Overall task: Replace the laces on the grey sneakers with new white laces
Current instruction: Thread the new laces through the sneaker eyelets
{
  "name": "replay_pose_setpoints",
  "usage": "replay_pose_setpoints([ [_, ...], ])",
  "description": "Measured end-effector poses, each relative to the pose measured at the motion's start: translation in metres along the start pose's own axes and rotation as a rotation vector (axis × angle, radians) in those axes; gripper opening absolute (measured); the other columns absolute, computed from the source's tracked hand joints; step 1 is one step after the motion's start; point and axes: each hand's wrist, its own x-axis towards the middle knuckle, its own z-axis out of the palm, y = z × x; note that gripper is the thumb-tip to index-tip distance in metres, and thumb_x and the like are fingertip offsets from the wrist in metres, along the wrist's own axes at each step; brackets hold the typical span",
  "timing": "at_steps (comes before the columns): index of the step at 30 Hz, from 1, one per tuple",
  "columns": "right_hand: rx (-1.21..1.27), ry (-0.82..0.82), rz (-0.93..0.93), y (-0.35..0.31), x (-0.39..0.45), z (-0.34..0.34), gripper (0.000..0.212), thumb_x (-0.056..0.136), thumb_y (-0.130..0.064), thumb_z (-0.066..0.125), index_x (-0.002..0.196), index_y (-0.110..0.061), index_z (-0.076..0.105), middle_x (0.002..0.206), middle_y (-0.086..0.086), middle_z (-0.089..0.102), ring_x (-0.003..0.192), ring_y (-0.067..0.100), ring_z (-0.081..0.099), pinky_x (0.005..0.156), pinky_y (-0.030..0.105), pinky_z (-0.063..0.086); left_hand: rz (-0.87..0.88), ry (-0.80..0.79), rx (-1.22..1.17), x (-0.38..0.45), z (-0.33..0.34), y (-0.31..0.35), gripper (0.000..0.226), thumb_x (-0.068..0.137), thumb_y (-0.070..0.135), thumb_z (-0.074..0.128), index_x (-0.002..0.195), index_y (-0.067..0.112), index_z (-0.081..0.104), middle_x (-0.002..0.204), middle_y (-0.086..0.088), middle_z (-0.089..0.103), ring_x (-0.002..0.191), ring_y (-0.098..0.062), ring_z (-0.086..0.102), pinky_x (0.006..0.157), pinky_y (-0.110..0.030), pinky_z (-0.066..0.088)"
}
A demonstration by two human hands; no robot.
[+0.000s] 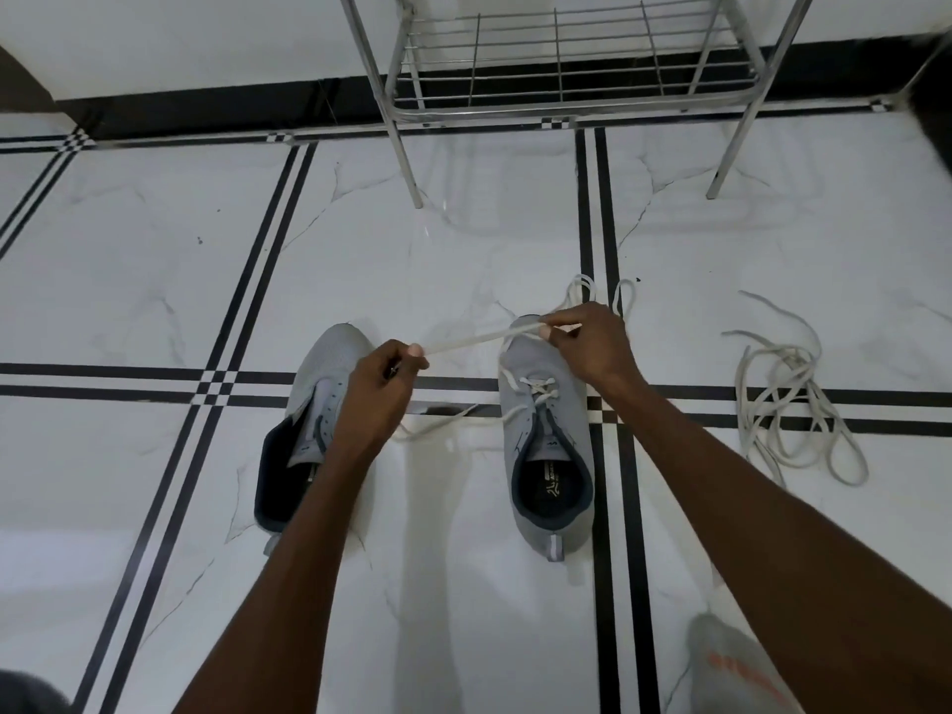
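Two grey sneakers stand on the tiled floor (pixel 463 249), toes pointing away from the person. The left sneaker (pixel 314 404) has no lace visible in its eyelets; the left forearm crosses over its heel. The right sneaker (pixel 548 445) carries a white lace (pixel 476 341) threaded through its lower eyelets only.

Both arms reach forward and down from the bottom of the frame. The left hand (pixel 378 386) is closed, back of the hand up, thumb and forefinger pinching one end of the lace above the left sneaker's toe. The right hand (pixel 590 347) hovers over the right sneaker's toe, fingers curled, pinching the same lace at the fingertips. The length between the hands is drawn taut, rising slightly toward the right hand. Slack loops of the lace lie on the floor beyond the right hand, and another strand trails between the sneakers.

A tangled heap of greyish laces (pixel 788 404) lies on the floor, well apart to the right. A metal rack (pixel 561 69) stands against the wall.
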Motion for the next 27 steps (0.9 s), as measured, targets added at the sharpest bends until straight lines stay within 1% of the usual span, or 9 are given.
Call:
replay_pose_setpoints([
  [2,0.015,-0.129,-0.039,-0.005,0.001,-0.004,0.048,0.091,-0.015,0.073,0.137,-0.015,0.061,0.129,-0.001,0.059,0.104,0.012,0.061,0.082,0.003,0.043,0.014,-0.01,0.005,0.0,-0.001,0.0,0.03,0.104,0.035,0.055,0.089,0.015,0.071,0.083,0.009,0.072,0.076,0.006,0.061,0.071,-0.016,0.042],
  [4,0.005,-0.36,-0.124,-0.021,-0.006,0.0,0.062,0.091,-0.022,0.074,0.147,-0.028,0.048,0.139,-0.011,0.051,0.103,0.009,0.062,0.086,0.009,0.046,0.068,-0.075,0.051,-0.001,0.008,0.008,0.028,0.102,0.035,0.059,0.087,0.016,0.073,0.076,0.015,0.071,0.072,0.006,0.062,0.064,-0.009,0.039],
  [6,-0.01,-0.502,-0.212,-0.038,-0.016,0.014,0.048,0.091,-0.024,0.073,0.137,-0.028,0.06,0.133,-0.012,0.061,0.094,0.006,0.067,0.084,0.016,0.051,0.116,-0.107,0.073,0.001,0.017,0.015,0.029,0.101,0.041,0.06,0.084,0.021,0.072,0.073,0.013,0.07,0.067,0.0,0.06,0.061,-0.01,0.038],
  [10,-0.042,-0.393,-0.238,-0.036,-0.017,0.024,0.011,0.095,-0.018,0.068,0.096,-0.015,0.079,0.078,-0.007,0.073,0.057,-0.001,0.063,0.059,0.011,0.047,0.097,-0.109,0.078,0.005,0.018,0.015,0.032,0.1,0.045,0.06,0.082,0.021,0.071,0.071,0.003,0.069,0.059,-0.004,0.053,0.056,-0.014,0.038],
  [14,0.056,-0.183,-0.061,-0.018,-0.002,0.005,0.013,0.096,-0.013,0.065,0.101,-0.012,0.077,0.074,-0.012,0.07,0.051,-0.004,0.061,0.057,0.014,0.048,0.013,0.042,0.0,0.007,-0.003,0.001,0.034,0.104,0.036,0.056,0.086,0.013,0.071,0.061,0.02,0.063,0.053,0.002,0.049,0.056,-0.014,0.036],
  [18,0.06,-0.238,-0.034,-0.015,0.003,0.009,0.014,0.097,-0.014,0.065,0.103,-0.01,0.076,0.081,-0.012,0.072,0.056,0.002,0.065,0.062,0.019,0.054,-0.014,0.151,-0.119,0.007,-0.007,0.001,0.034,0.099,0.044,0.062,0.091,0.013,0.07,0.071,0.013,0.068,0.061,-0.003,0.057,0.064,-0.028,0.045],
  [23,-0.048,-0.284,-0.116,-0.012,-0.012,0.021,0.013,0.093,-0.014,0.069,0.093,-0.008,0.08,0.072,-0.005,0.07,0.061,0.006,0.063,0.059,0.014,0.048,-0.086,0.176,-0.622,0.005,0.009,0.034,0.025,0.092,0.031,0.075,0.1,0.008,0.069,0.105,-0.005,0.078,0.105,-0.018,0.073,0.093,-0.033,0.056],
  [25,-0.053,-0.28,-0.154,-0.008,-0.021,0.021,0.011,0.092,-0.011,0.069,0.093,-0.007,0.08,0.072,-0.01,0.067,0.06,-0.004,0.061,0.059,0.01,0.043,-0.09,0.127,-0.811,0.003,0.017,0.047,0.018,0.093,0.023,0.075,0.094,0.009,0.064,0.108,-0.012,0.076,0.11,-0.026,0.072,0.099,-0.038,0.055],
  [27,-0.046,-0.256,-0.196,-0.007,-0.027,0.019,0.011,0.09,-0.007,0.07,0.094,-0.004,0.079,0.077,-0.006,0.068,0.069,-0.006,0.062,0.066,0.019,0.047,-0.117,0.075,-0.976,0.003,0.024,0.055,0.015,0.095,0.017,0.072,0.093,0.009,0.059,0.103,-0.014,0.074,0.105,-0.029,0.072,0.099,-0.04,0.056],
])
